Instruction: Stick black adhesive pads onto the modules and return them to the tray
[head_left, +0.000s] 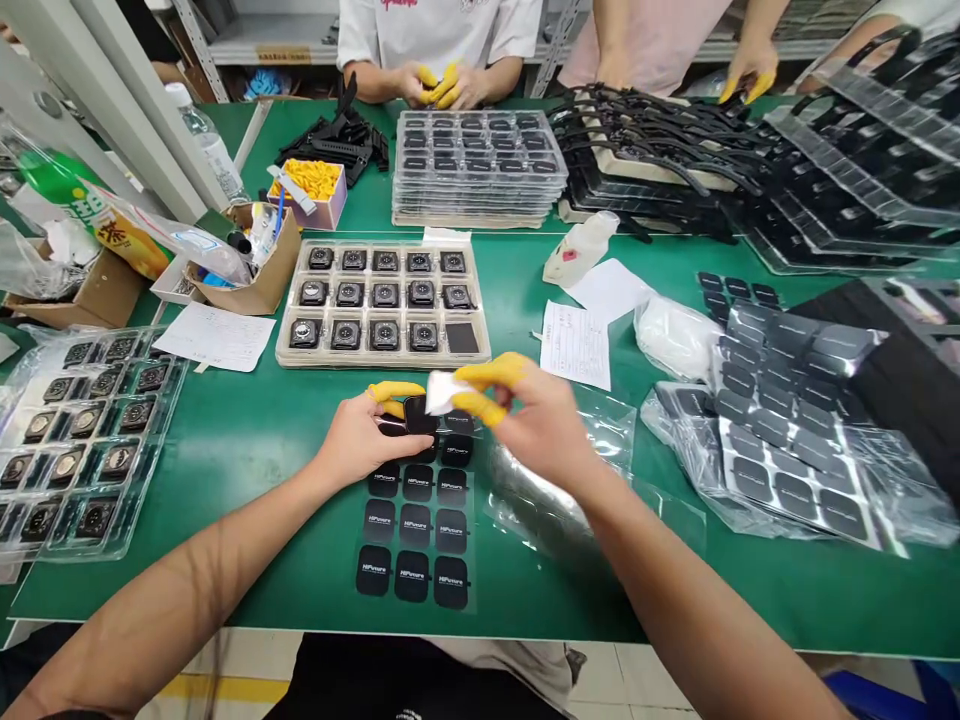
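Observation:
My left hand (352, 440), with yellow finger cots, is closed on a dark square smartwatch body (418, 414), its glossy face tilted toward me. My right hand (536, 415), also in yellow cots, pinches a white wiping cloth (441, 391) against or right beside the watch's edge; I cannot tell which. Below both hands lies a sheet of black square films (415, 525) printed "HiFuture". Beyond them, a cream tray (382, 358) holds rows of watch bodies, sensor side up. Its front right compartment shows only a dark pad (462, 338).
Another clear tray of watches (124, 490) lies left. Stacked trays (480, 190), a box of yellow finger cots (326, 205) and a white bottle (581, 250) stand farther back. Film sheets (787, 430) and plastic bags lie right. Co-workers' hands (442, 85) work across the table.

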